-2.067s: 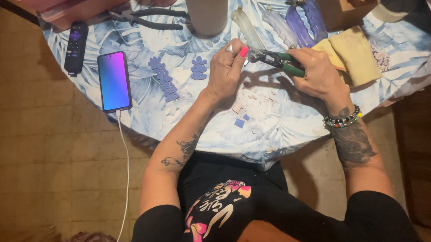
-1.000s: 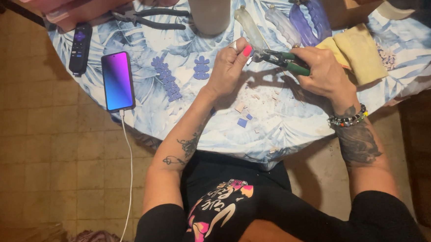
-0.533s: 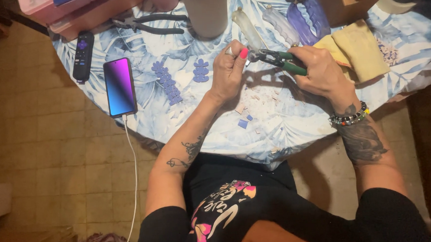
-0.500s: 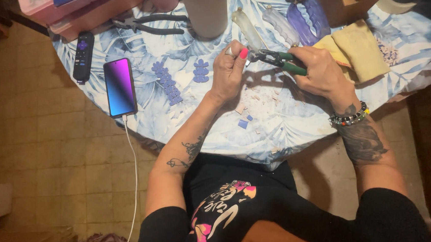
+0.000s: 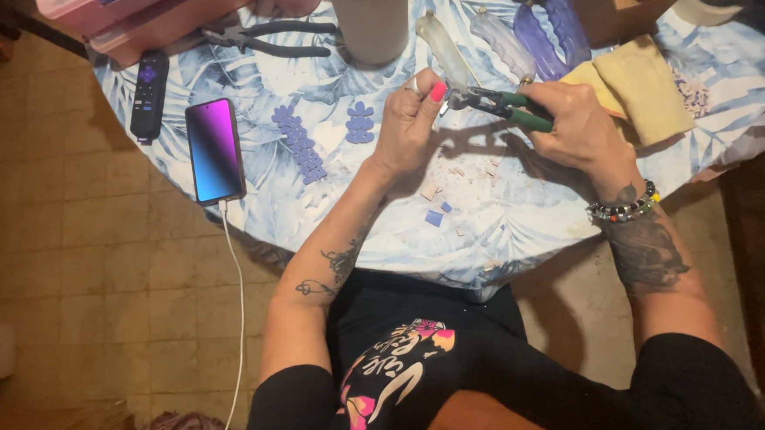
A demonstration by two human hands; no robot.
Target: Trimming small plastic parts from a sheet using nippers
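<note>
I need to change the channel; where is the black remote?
The black remote lies at the table's left edge, just left of the phone and below the pink boxes.

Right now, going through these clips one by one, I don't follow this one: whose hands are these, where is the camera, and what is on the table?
There is no machine here. One camera, worn on a person's head, looks down at their own hands over a round table with a leaf-print cloth. The left hand pinches a small piece at the tip of green-handled pliers, gripped by the right hand. On the cloth lie a lit phone on a cable, a remote, black pliers, purple shapes and yellow cloths.
</note>
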